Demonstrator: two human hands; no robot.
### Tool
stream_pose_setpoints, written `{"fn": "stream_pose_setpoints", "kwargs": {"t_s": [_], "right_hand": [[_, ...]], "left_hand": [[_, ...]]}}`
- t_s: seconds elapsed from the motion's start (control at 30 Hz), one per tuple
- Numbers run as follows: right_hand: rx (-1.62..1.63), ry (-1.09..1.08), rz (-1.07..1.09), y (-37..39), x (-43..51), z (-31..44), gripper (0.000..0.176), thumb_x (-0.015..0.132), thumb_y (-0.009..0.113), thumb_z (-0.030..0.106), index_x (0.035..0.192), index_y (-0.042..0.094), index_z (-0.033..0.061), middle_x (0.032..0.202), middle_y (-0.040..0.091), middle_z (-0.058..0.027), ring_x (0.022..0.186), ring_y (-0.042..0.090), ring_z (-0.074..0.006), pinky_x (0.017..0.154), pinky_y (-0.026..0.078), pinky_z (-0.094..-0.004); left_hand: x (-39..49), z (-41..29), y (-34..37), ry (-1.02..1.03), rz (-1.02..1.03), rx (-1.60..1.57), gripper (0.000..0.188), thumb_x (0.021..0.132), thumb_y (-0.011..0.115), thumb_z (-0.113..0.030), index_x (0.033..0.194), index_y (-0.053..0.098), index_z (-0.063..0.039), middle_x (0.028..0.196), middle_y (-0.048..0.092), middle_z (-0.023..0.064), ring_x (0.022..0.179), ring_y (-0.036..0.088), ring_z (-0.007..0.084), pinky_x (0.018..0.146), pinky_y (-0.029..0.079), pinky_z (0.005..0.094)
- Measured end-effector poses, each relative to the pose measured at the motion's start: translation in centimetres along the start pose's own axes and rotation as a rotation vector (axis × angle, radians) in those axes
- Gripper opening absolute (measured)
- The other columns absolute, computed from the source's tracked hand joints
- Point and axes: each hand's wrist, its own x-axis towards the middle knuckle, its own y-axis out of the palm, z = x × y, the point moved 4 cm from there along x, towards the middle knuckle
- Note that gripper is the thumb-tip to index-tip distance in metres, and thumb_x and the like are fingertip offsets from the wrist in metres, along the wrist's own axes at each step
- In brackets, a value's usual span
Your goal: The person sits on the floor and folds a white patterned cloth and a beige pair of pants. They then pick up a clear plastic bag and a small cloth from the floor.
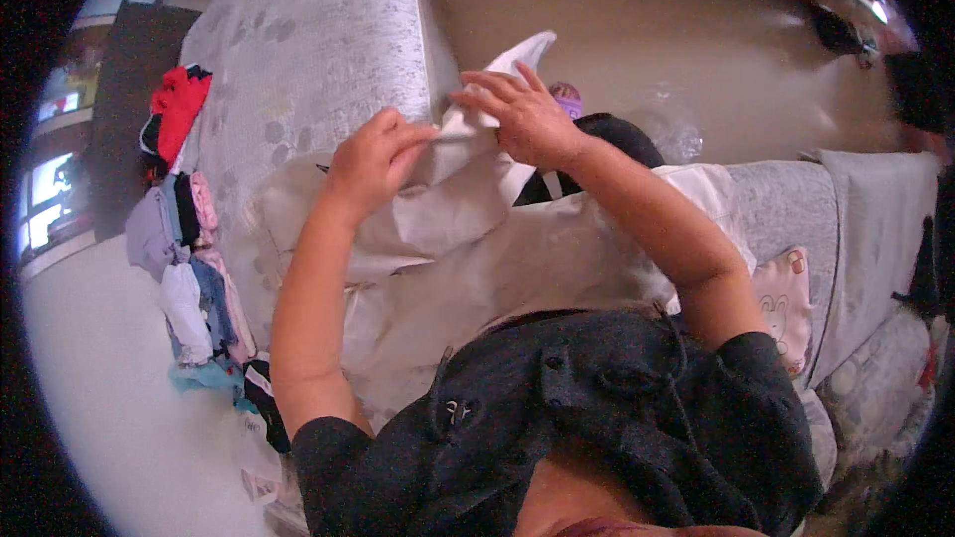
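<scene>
A white cloth point(459, 123) stretches between my two hands above my lap, and its pointed end rises past my right hand. Thumb and fingers of my left hand point(380, 156) pinch the cloth's near-left edge. My right hand point(533, 119) lies over the cloth with its fingers spread; whether it grips a fold underneath is hidden. Below both hands, loose pale beige fabric point(477, 246) covers my lap in folds. A foot in a purple slipper point(567, 98) shows just beyond my right wrist.
The grey patterned sofa point(321, 37) extends ahead on the left. Along its left edge lie a red garment point(181, 112) and several folded clothes point(190, 268). A pink rabbit-print cushion point(787, 309) rests at right, near a grey cover point(873, 224). A clear plastic object point(679, 134) is on the floor.
</scene>
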Motion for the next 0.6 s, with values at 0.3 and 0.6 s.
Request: {"fn": "stream_pose_setpoints", "kwargs": {"t_s": [0.3,0.6], "right_hand": [[-0.117,-0.273,0.588,0.0,3.8,2.1,0.038,0.07,0.064,0.006,0.107,0.06,0.0154,0.097,0.067,-0.0053,0.099,0.063,-0.027,0.109,0.03,-0.05],[-0.278,-0.119,-0.073,-20.8,3.9,4.0,0.043,0.072,0.068,0.009,0.114,0.065,0.0137,0.113,0.066,-0.0081,0.106,0.06,-0.0305,0.093,0.048,-0.039]], "left_hand": [[-10.0,-8.2,-4.1,0.116,-0.155,-0.243,0.03,0.077,0.069,-0.003,0.103,0.072,-0.016,0.086,0.056,0.0029,0.075,0.058,0.0184,0.065,0.047,0.0296],[-10.4,6.0,-0.9,-0.313,-0.033,0.139,0.043,0.084,0.065,-0.029,0.126,0.058,-0.022,0.118,0.062,0.0113,0.095,0.06,0.0318,0.086,0.048,0.0404]]}}
